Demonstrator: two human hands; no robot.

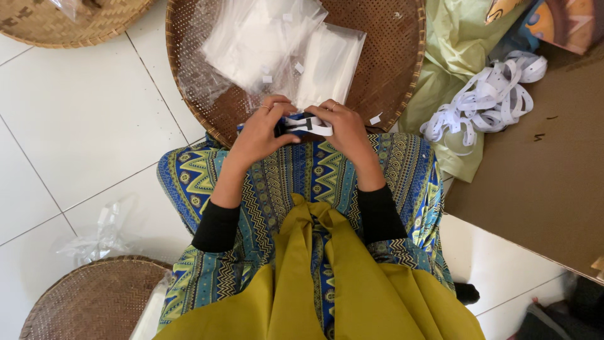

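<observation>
My left hand (261,131) and my right hand (343,128) meet over my lap, both closed around a small dark blue and black device (301,124) with a white strip running across its top. The device sits just at the near rim of a large round woven tray (390,75). Several clear plastic bags with white contents (283,44) lie piled in that tray, with small white labels stuck on some. My lap is covered by a blue patterned cloth (302,182) and a mustard yellow garment (327,283).
A heap of white backing tape (487,101) lies on a brown mat (535,189) at the right, next to light green cloth (453,56). Two more woven trays (94,302) (69,25) sit at lower left and upper left. Crumpled clear plastic (104,233) rests on the white tiled floor.
</observation>
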